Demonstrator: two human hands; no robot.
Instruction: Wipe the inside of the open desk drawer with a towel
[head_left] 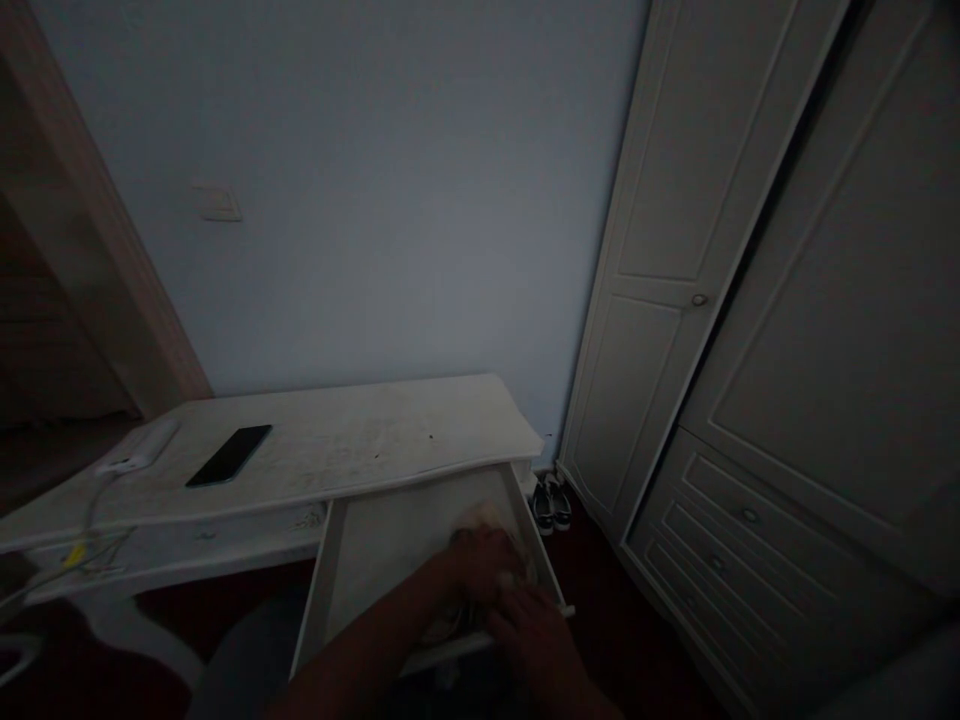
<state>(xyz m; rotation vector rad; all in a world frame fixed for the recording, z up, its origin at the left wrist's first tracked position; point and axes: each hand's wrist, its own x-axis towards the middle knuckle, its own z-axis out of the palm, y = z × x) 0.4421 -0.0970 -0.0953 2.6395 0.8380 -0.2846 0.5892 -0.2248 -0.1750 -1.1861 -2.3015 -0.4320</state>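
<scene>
Lying along the right side of the extended drawer, a pale, soft-looking bundle sits mostly hidden under two hands. The left hand reaches across it and the right hand lies just beside, nearer the drawer's front; the dimness and overlap leave me unable to tell whether either is gripping. With both so close, fingers could get in each other's way, or a loose fold could snag on the side wall. Leaning on the drawer could strain or tilt it, since it stands well out from the tabletop. A hard jolt might shift the phone up there, or tug the cable at the far left. Anything slipping over the right edge could drop near the shoes.
</scene>
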